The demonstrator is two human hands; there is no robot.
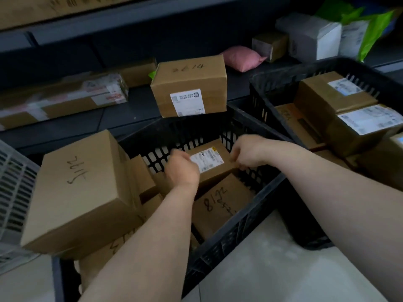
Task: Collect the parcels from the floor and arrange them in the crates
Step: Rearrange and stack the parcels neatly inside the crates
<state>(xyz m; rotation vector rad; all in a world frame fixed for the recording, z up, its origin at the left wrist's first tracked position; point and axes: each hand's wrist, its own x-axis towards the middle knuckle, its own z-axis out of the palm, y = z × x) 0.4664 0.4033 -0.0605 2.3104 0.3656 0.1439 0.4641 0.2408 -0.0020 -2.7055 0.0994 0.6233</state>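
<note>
A small brown parcel (pixel 212 162) with a white label sits inside the black crate (pixel 246 225) in the middle. My left hand (pixel 182 171) grips its left end and my right hand (pixel 247 154) grips its right end. Under it lies a flat parcel (pixel 220 205) with handwritten numbers. A large brown box (pixel 80 192) marked in pen rests tilted on the crate's left side. Another brown box (pixel 189 86) with a white label stands at the crate's far rim. A second black crate (pixel 283 83) at the right holds several labelled parcels (pixel 333 94).
Dark shelving runs along the back with a long taped box (pixel 63 99), a pink pouch (pixel 242 56), grey and white packets (pixel 309 35) and a green bag (pixel 373 29). A pale slotted crate (pixel 13 182) stands at the left edge. Light floor (pixel 283 269) shows at the bottom right.
</note>
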